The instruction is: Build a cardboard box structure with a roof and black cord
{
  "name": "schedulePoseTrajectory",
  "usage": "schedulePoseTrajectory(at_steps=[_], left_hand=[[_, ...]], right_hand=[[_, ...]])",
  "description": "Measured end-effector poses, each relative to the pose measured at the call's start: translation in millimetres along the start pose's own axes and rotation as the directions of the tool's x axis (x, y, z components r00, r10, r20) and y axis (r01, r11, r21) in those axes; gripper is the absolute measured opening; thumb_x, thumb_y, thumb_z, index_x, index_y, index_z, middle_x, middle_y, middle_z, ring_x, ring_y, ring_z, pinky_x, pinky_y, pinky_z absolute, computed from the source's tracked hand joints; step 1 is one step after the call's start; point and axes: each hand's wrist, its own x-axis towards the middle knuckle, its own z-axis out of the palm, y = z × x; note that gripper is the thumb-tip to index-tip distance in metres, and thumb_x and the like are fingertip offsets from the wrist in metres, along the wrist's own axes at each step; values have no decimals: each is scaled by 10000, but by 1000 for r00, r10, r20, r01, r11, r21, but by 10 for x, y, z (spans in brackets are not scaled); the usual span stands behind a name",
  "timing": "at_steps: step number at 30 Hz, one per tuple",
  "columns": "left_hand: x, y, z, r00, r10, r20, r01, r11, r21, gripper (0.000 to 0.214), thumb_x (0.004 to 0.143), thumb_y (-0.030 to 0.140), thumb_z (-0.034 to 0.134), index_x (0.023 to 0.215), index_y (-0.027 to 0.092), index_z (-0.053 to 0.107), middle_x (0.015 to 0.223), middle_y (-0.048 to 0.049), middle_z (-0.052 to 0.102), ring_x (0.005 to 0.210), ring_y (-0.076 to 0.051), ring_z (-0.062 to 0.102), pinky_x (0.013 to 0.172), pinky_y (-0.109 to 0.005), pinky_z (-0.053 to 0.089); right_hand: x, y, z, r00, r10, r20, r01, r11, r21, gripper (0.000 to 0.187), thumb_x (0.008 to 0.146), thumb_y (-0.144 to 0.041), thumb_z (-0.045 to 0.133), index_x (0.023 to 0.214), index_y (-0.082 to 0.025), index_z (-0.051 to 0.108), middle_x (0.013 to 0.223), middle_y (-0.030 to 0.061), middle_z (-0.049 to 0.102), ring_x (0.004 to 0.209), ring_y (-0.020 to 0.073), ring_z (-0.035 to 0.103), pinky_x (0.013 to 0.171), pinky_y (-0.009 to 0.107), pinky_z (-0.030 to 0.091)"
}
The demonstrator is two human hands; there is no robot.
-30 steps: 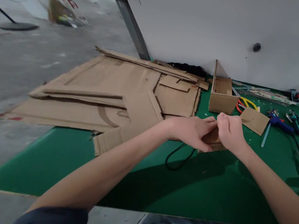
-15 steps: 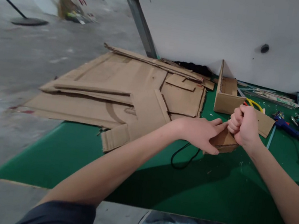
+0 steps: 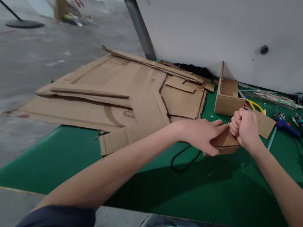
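Note:
My left hand (image 3: 198, 133) lies on a small brown cardboard box (image 3: 225, 139), its fingers stretched out over the top and the thumb along the near side. Closed in a fist, my right hand (image 3: 243, 128) sits at the box's far right part, close to my left fingertips. A thin tip seems to show below the fist, but what it grips is hidden. Just behind stands an open cardboard box (image 3: 229, 104) with one tall side. Beside my right hand are yellow-handled pliers (image 3: 256, 106) and a loose cardboard piece (image 3: 264, 124).
Large flat cardboard sheets (image 3: 134, 76) cover the left of the green table (image 3: 46, 162). A black cord (image 3: 181, 169) loops near the small box. On the right lie a blue glue gun (image 3: 287, 126), more pliers (image 3: 301, 126) and thin sticks (image 3: 274, 97). A white wall (image 3: 211, 23) rises behind.
The whole view has shifted slightly, so everything appears a little further left. Both hands keep nearly the same pose on the small box.

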Motion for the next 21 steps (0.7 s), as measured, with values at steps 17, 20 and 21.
schedulePoseTrajectory(at_steps=[17,20,21], left_hand=[[-3,-8,22,1000,-18,-20,17,999,-34,889,748,637,447,1488,181,260,1294,-136,526,757,-217,584,640,-332,449],[-5,-24,30,1000,-4,-25,3,999,-35,873,750,637,457,1465,161,301,1322,-147,510,729,-216,585,621,-345,446],[-9,-32,29,1000,0,-30,-1,999,-39,878,748,635,467,1465,155,302,1324,-149,509,739,-223,591,625,-348,448]], right_hand=[[-118,115,-40,941,-335,45,307,793,-526,458,969,-415,370,558,-223,308,531,-31,333,510,103,324,511,285,276],[-102,115,-37,946,-320,47,298,805,-512,461,958,-395,392,537,-217,332,525,-27,345,511,103,336,513,283,278],[-83,102,-42,963,-268,44,259,860,-440,474,947,-420,408,525,-219,325,500,-37,314,477,97,308,482,277,252]])
